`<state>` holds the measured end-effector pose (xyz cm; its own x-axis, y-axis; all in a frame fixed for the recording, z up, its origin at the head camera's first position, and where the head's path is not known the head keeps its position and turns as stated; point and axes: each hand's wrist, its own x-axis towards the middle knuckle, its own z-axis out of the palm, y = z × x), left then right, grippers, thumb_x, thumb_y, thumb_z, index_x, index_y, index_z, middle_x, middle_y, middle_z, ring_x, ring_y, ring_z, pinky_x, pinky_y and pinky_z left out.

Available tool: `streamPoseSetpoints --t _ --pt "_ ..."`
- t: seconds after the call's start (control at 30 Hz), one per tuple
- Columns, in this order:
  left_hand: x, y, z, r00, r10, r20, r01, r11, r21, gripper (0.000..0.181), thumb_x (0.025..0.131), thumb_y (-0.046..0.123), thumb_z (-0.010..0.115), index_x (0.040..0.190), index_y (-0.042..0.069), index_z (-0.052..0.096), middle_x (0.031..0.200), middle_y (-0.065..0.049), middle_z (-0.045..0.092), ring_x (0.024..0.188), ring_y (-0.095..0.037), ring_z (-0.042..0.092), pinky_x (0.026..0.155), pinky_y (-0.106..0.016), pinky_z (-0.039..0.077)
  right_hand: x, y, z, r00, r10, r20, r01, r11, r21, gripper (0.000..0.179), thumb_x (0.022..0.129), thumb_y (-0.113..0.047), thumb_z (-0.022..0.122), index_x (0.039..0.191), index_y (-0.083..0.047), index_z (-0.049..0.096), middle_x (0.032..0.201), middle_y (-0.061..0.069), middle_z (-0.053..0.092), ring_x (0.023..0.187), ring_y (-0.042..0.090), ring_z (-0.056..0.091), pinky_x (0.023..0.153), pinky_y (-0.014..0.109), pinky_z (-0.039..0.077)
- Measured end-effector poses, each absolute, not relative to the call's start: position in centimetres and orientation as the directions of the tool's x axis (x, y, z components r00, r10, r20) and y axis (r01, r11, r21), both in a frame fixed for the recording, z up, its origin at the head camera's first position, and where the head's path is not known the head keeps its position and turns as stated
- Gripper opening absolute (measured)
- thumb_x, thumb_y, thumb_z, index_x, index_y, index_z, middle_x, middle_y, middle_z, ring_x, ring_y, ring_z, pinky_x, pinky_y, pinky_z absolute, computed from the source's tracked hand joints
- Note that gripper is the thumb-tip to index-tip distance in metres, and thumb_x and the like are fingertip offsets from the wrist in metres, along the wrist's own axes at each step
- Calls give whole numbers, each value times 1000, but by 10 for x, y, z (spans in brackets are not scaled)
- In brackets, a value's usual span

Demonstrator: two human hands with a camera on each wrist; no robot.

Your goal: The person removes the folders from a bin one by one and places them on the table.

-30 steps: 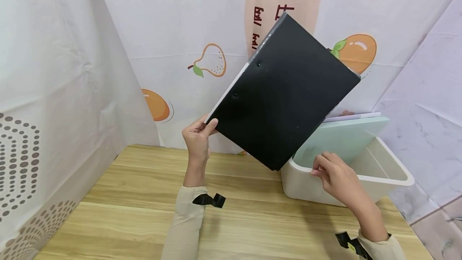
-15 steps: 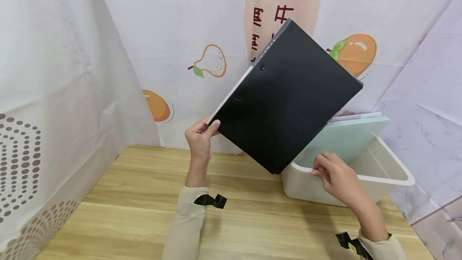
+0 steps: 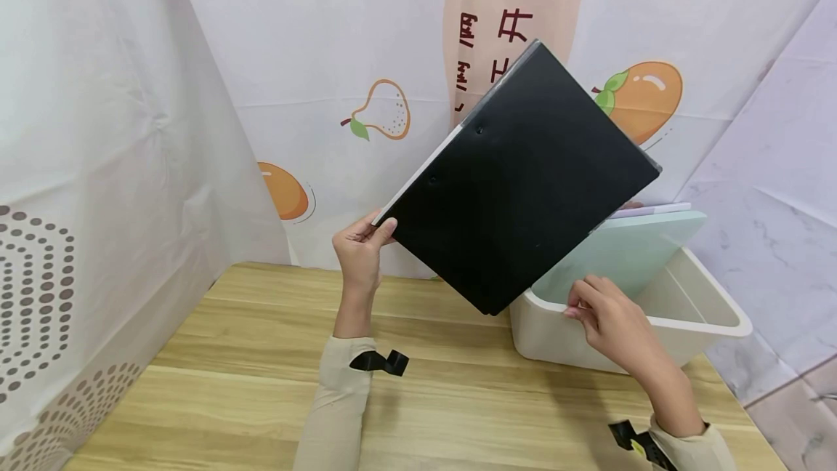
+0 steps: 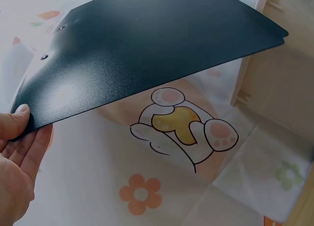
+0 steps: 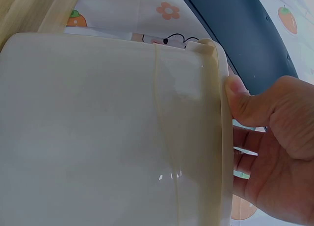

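Observation:
My left hand [image 3: 360, 249] pinches a black file folder [image 3: 523, 180] at its near left corner, thumb on the front face. The folder is held up at a slant above the table, with two rivets along its pale spine edge. Its lower corner overlaps the left end of a white plastic bin [image 3: 556, 336]. In the left wrist view the folder [image 4: 147, 49] shows a smooth, glossy cover. My right hand [image 3: 615, 322] grips the bin's near rim; in the right wrist view the thumb and fingers lie on either side of that rim [image 5: 224, 138].
A mint-green folder [image 3: 615, 253] leans inside the bin, with a thin lavender-edged one [image 3: 654, 211] behind it. The bin stands at the right of the wooden table [image 3: 261, 384]. A fruit-printed cloth [image 3: 314, 57] hangs right behind the table.
The black folder's upper end has swung down and a little to the right, while my left hand keeps its corner. My right hand stays at the bin's rim.

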<state>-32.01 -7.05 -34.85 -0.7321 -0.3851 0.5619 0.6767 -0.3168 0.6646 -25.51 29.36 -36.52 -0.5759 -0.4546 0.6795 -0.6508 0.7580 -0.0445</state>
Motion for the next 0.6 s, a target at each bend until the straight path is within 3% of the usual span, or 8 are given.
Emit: streamPoseSetpoints --t 0.27,0.6 --pt "-321 -77 -350 -724 -406 557 681 -296 670 29 83 -21 69 108 -32 60 82 6 78 73 -8 75 62 -20 60 -254 293 -365 -591 -445 673 -635 771 -47 37 70 0 88 77 -20 57 75 -11 46 73 6 39 57 21 36" --pt "-318 -86 -347 -694 -458 556 706 -279 651 23 81 -22 69 103 -29 64 81 4 77 71 -8 74 61 -20 60 -254 293 -364 -587 -451 673 -639 768 -44 38 69 1 88 78 -20 57 75 -11 47 73 6 40 57 21 36"
